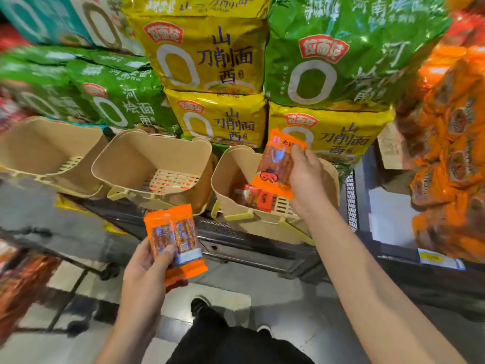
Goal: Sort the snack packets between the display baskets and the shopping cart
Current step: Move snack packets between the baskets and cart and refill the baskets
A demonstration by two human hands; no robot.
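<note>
Stacked yellow noodle bags [210, 56] and green noodle bags [333, 53] behind; tiled floor [210, 300] below.

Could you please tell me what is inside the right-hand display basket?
The right-hand basket holds a few orange-red packets on its slatted floor. The raised packet in the right hand covers part of the inside.

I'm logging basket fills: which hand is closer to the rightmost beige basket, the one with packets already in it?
Right. The right hand holds an orange packet directly over that basket; the left hand is lower, off its left side.
</note>
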